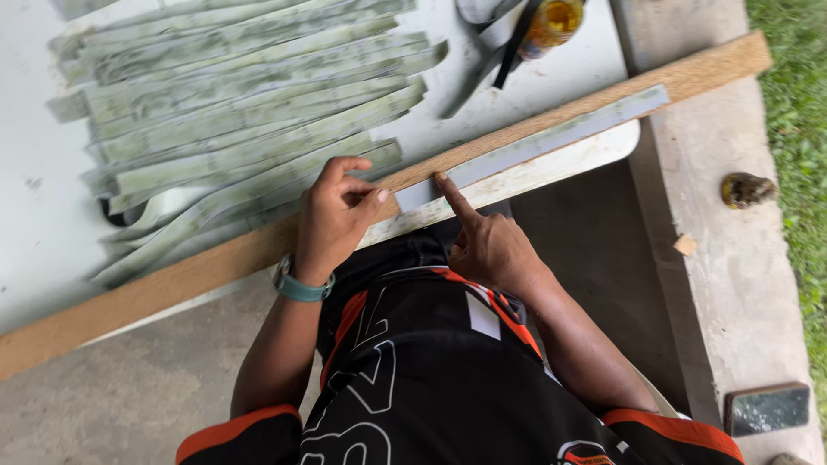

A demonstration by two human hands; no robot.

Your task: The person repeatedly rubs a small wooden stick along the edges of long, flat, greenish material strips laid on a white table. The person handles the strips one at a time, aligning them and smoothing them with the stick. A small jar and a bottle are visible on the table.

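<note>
A long wooden plank (172,280) lies slantwise along the near edge of a white table (560,69). On the plank lies a grey flat strip (551,138). My right hand (487,241) presses its index fingertip on the strip's near end. My left hand (336,215), with a teal wrist band, is curled in a loose fist and rests on the plank just left of that end; I cannot see anything in it.
A pile of several pale green-grey strips (233,95) covers the table. A jar of amber liquid (551,21) and a dark strap stand at the far edge. A phone (767,409) and a brown lump (745,189) lie on the concrete ledge, grass beyond.
</note>
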